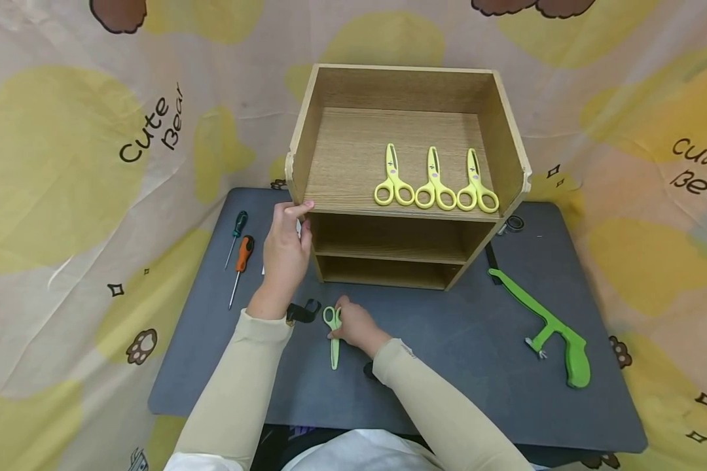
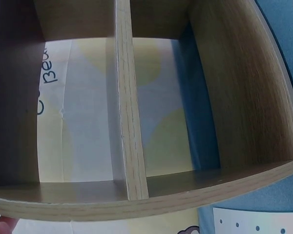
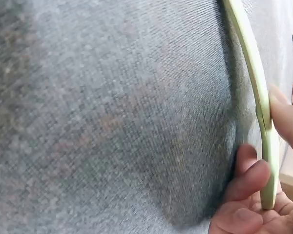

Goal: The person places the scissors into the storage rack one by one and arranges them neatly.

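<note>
A wooden shelf unit (image 1: 330, 150) stands at the back of the dark grey table (image 1: 477, 340). Three yellow scissors (image 1: 435, 183) lie side by side on its top board. My left hand (image 1: 297, 216) grips the unit's left front corner, thumb on the front edge. In the left wrist view the shelf's boards (image 2: 132, 146) fill the frame. A fourth pair of yellow-green scissors (image 1: 333, 335) lies on the table in front of the unit. My right hand (image 1: 338, 320) pinches it at the handles. Close up in the right wrist view, the fingers (image 3: 249, 180) curl round the scissors (image 3: 256, 83).
Two screwdrivers, one green-handled (image 1: 236, 230) and one orange-handled (image 1: 243, 258), lie left of the shelf. A green hand saw (image 1: 550, 327) lies at the right. A small black object (image 1: 303, 312) sits by the left wrist. A bear-print cloth (image 1: 65, 163) hangs all around.
</note>
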Demonstrator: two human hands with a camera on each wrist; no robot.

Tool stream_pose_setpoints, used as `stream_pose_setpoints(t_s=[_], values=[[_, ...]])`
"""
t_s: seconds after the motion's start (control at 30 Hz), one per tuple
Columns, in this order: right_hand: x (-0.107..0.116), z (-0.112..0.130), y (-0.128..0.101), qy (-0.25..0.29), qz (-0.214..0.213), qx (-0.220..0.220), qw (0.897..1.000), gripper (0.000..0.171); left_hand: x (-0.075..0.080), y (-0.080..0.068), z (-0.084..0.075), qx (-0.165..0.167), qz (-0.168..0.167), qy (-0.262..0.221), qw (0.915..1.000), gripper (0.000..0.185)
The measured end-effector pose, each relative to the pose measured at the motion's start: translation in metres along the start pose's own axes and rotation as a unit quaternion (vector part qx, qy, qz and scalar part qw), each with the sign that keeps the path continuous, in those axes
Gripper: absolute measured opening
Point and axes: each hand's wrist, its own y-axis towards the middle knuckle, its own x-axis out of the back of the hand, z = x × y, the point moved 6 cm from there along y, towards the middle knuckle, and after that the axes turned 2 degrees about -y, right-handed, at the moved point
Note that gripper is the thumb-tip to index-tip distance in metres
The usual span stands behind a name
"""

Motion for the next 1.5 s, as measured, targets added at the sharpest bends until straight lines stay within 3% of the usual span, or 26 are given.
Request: stream_pose_setpoints(t_s=[0.33,0.67,1.1,1.3,1.5], values=[[0.015,-0.007,-0.008,0.069,-0.023,-0.015,0.997,0.041,-0.002,0.0,0.002,0.001,0.001,0.0,1.0,0.046],[0.035,0.005,-0.026,-0.026,-0.073,0.016,0.997,0.033,0.0,0.0,0.002,-0.008,-0.008,-0.003,0.9999,0.047],[0.074,0.025,-0.055,-0.008,-0.129,0.068,0.989,0.021,-0.002,-0.001,0.003,-0.006,-0.007,-0.002,1.0,0.05],[0.106,0.046,-0.079,-0.022,-0.191,0.122,0.974,0.02,-0.002,-0.001,0.003,-0.011,-0.012,-0.006,0.9998,0.049],[0.14,0.066,-0.112,-0.036,-0.276,0.204,0.939,0.023,-0.003,-0.001,0.004,-0.006,-0.007,-0.01,0.9999,0.048]])
